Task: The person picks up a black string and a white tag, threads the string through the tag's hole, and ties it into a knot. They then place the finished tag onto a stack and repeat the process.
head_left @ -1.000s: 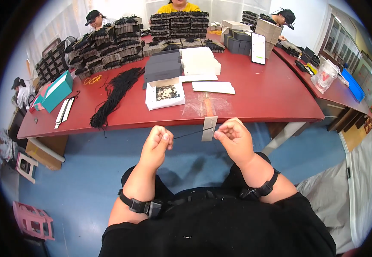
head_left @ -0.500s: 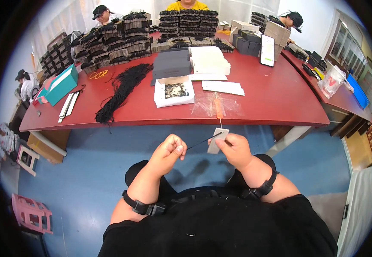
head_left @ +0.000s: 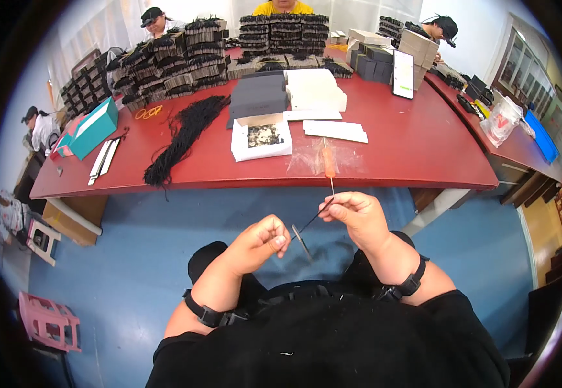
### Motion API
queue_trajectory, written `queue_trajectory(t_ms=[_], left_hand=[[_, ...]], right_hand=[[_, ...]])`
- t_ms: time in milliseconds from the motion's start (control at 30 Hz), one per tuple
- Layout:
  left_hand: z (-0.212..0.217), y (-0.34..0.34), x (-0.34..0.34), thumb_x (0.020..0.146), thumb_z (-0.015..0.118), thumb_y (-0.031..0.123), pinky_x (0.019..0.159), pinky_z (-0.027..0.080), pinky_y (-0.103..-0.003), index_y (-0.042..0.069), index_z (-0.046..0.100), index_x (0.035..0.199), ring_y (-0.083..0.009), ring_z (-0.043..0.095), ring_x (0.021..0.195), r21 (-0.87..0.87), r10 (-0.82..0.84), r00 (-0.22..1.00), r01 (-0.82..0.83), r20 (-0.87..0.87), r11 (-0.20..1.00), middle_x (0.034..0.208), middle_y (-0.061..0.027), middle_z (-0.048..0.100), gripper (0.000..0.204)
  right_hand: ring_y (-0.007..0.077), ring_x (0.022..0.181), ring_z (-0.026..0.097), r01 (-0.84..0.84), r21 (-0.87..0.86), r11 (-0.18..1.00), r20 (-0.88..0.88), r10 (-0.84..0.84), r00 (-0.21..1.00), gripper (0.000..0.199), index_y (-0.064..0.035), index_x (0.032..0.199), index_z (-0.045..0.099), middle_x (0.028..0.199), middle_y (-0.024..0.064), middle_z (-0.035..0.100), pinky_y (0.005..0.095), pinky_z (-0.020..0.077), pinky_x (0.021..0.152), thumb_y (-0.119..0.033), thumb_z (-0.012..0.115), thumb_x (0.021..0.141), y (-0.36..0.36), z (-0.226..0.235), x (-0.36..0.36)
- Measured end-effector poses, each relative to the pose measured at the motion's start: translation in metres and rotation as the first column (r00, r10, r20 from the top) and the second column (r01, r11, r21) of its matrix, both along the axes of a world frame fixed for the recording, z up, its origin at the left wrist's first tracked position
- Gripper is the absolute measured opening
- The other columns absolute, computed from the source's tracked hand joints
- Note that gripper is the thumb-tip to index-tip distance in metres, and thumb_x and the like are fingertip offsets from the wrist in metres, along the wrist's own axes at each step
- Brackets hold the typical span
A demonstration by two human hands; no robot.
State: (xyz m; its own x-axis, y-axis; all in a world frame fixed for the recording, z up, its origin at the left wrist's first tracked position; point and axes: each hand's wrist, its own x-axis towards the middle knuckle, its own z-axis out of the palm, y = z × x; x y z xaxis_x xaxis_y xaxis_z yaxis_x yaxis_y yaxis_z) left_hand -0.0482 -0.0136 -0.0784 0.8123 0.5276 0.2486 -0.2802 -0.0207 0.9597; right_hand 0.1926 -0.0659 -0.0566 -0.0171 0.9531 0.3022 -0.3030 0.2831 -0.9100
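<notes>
A thin light-coloured tag (head_left: 301, 243), seen nearly edge-on, hangs on a black cord (head_left: 315, 218) stretched between my hands. My left hand (head_left: 258, 244) is closed in a pinch at the cord's lower end, close beside the tag. At the upper end, my right hand (head_left: 358, 216) pinches the cord between thumb and fingers. Just above the right fingertips is the metal shaft of an orange-handled tool (head_left: 329, 161), which lies on clear plastic at the table's near edge. Whether the shaft's tip touches the cord is too small to tell.
On the red table (head_left: 417, 142) lie a bundle of black cords (head_left: 187, 136), a white box (head_left: 261, 154), dark tag stacks (head_left: 258, 94) and pale tag stacks (head_left: 316, 90). A phone (head_left: 403, 74) stands behind. Several people sit around; a pink stool (head_left: 48, 320) is at lower left.
The right fingers have let go of the tag and now hold the cord, slightly higher. The tag has slid toward my left hand and turned edge-on. My left hand has moved slightly right and down.
</notes>
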Motion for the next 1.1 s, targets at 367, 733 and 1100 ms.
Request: queue_trajectory(t_ms=[367,733,1100], left_hand=[[0.001,0.003,0.016,0.095,0.047,0.012,0.067,0.041,-0.026,0.006,0.039,0.088,-0.0121,0.047,0.07,-0.075,-0.01,0.996,0.016,0.084,0.997,0.082,-0.0055,0.05,0.012],[0.014,-0.003,0.03,0.096,0.048,0.016,0.066,0.042,-0.025,0.006,0.041,0.088,-0.0116,0.048,0.069,-0.125,-0.014,0.989,0.033,0.15,0.992,0.08,-0.0056,0.052,0.014],[0.062,-0.022,0.05,0.083,0.062,0.009,0.078,0.04,-0.028,0.005,0.051,0.083,-0.0166,0.047,0.089,0.606,0.531,0.819,-0.539,0.215,0.585,0.101,-0.0082,0.046,0.012]], right_hand=[[0.023,0.089,0.056,-0.442,0.024,0.897,-0.513,0.391,0.764,0.015,-0.0012,0.086,0.053,0.081,0.0081,0.058,0.0342,0.0423,0.084,-0.016,0.054,0.089,0.004,-0.001,0.002],[0.0159,0.062,0.05,-0.565,0.099,0.82,-0.437,0.545,0.715,0.021,-0.0018,0.104,0.064,0.079,0.0065,0.061,0.0298,0.0399,0.067,-0.01,0.055,0.088,-0.009,0.009,0.004],[0.0018,0.053,0.046,-0.135,-0.274,0.952,0.199,0.194,0.961,0.021,-0.0004,0.1,0.067,0.071,-0.0001,0.061,0.0158,0.0352,0.047,-0.015,0.066,0.085,-0.021,0.06,-0.018]])
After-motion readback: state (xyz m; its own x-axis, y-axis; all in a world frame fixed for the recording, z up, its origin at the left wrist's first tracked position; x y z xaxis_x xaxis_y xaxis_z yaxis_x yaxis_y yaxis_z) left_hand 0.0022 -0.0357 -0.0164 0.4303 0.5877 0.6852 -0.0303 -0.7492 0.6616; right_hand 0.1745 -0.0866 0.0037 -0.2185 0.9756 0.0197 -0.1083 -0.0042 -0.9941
